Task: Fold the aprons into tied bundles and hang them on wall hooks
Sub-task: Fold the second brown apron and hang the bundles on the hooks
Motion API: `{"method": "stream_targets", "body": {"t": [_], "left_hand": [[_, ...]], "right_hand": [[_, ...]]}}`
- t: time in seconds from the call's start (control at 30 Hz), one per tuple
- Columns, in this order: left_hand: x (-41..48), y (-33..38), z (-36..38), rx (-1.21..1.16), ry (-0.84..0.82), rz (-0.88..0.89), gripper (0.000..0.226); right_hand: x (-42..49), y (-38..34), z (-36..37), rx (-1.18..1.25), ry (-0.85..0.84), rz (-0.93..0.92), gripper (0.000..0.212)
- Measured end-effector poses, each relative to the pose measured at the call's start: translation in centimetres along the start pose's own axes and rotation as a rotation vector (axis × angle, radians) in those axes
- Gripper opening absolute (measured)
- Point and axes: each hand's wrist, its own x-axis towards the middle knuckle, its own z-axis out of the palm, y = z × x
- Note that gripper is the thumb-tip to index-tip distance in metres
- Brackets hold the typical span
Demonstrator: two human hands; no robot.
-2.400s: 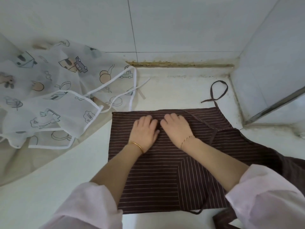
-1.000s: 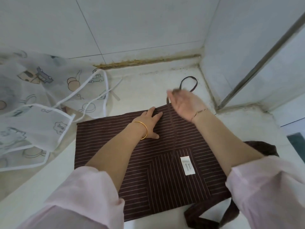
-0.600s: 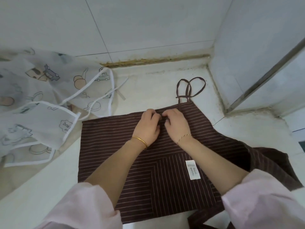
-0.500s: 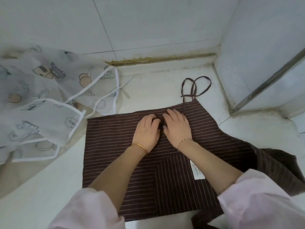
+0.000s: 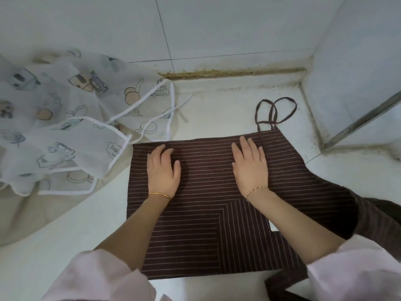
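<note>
The brown striped apron (image 5: 206,213) lies folded flat on the white counter (image 5: 65,246), directly in front of me. My left hand (image 5: 163,170) rests palm down on the apron's far left part. My right hand (image 5: 251,168) rests palm down on its far right part. Both hands have the fingers stretched and pinch nothing, and they are well apart from each other. Two thin brown strap loops (image 5: 276,111) come out from the far edge of the apron, just beyond my right hand, and lie on the counter. The right side of the apron goes down over the counter edge and is cut off by my pink sleeve (image 5: 358,276), so I cannot see where it ends. A small white label (image 5: 270,225) shows beside my right forearm, mostly hidden. To the left of the brown apron lies a crumpled white printed apron (image 5: 65,131), its left part out of the frame. Behind the brown apron stands the tiled wall (image 5: 217,29).
</note>
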Motion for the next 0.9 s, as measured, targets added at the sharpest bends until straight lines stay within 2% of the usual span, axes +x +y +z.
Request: {"method": "stream_targets", "body": {"t": [0.07,0.13,0.2,0.27,0.37,0.43,0.53,0.6,0.67,0.77,0.83,0.9], "left_hand": [[-1.3,1.4,0.3,0.047,0.005,0.097,0.045],[-3.0,2.7,1.0,0.13,-0.149,0.189,0.053],[-3.5,2.3,1.2,0.265,-0.281,0.23,0.062],[-2.7,0.8,0.7,0.35,-0.338,0.205,0.061],[-2.1,0.7,-0.4,0.348,-0.32,0.116,0.058],[-2.8,2.9,-0.2,0.287,-0.28,0.228,0.058],[-4.3,5.3,1.0,0.315,-0.408,0.389,0.056],[-3.9,5.2,1.0,0.347,-0.416,0.37,0.054],[-3.1,5.9,0.5,0.347,-0.336,0.372,0.048],[-1.7,9.0,0.3,0.252,-0.256,0.427,0.039],[-1.1,11.7,0.6,0.127,-0.27,0.466,0.039],[-0.5,14.2,0.8,0.016,-0.326,0.468,0.041]], "right_hand": [[-2.2,-1.6,0.2,0.043,0.037,-0.045,0.048],[-4.6,-2.5,0.6,0.028,-0.043,-0.116,0.046],[-5.7,-1.7,1.1,-0.043,-0.144,-0.175,0.054],[-5.2,0.0,1.4,-0.085,-0.131,-0.184,0.057],[-5.2,1.4,0.2,-0.04,-0.043,-0.067,0.054],[-6.8,1.5,-0.1,0.0,0.03,-0.087,0.052],[-9.6,2.5,0.7,0.01,-0.014,-0.2,0.047],[-9.9,3.9,0.5,0.138,0.027,-0.066,0.038],[-10.0,5.0,-0.4,0.254,0.07,0.097,0.037],[-9.3,5.6,-2.0,0.35,0.101,0.152,0.038],[-8.1,5.8,-3.2,0.423,0.093,0.215,0.039],[-6.4,6.3,-4.0,0.442,0.012,0.258,0.043]]}}
